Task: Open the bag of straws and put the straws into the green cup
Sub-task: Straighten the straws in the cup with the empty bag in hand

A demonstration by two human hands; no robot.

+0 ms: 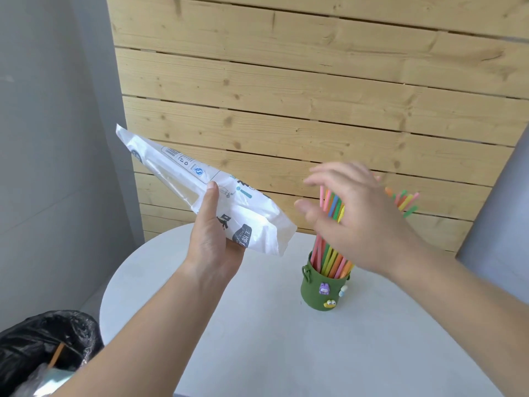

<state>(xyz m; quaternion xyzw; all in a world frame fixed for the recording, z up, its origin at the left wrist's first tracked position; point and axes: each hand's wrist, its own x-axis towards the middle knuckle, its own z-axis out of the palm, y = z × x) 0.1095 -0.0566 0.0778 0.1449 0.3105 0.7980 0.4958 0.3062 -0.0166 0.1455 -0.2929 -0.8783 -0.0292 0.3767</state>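
The green cup, decorated with small figures, stands on the round white table. Several coloured straws stand in it and fan out at the top. My right hand hovers in front of the upper part of the straws with its fingers spread, slightly blurred, and it holds nothing. My left hand grips the white printed straw bag near its lower end and holds it tilted in the air, left of the cup. The bag looks flat and limp.
A bin lined with a black bag stands on the floor at the lower left beside the table. A wall of wooden planks rises just behind the table, with grey walls on either side.
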